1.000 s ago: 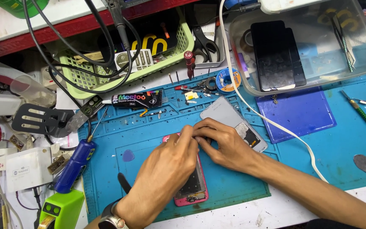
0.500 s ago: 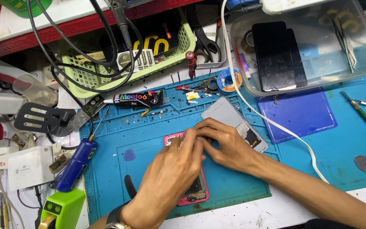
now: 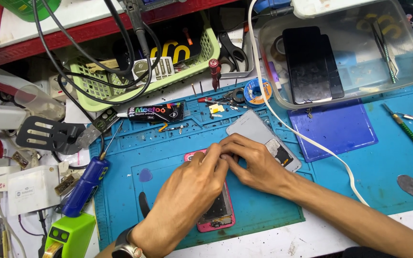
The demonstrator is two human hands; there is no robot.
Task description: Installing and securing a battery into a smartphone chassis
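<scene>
Head view — what are the hands on?
— Both meet over the opened pink-framed phone [image 3: 217, 213] lying on the blue silicone work mat [image 3: 340, 177], toward the table's front edge. The left hand [image 3: 187, 193] and right hand [image 3: 256, 162] press fingertips together at the phone's top end, pinching something too small to make out.

— And beside them?
— A grey phone back cover [image 3: 254, 129] lies touching the right hand; a blue electric screwdriver [image 3: 86, 184] lies at the mat's left edge.
</scene>
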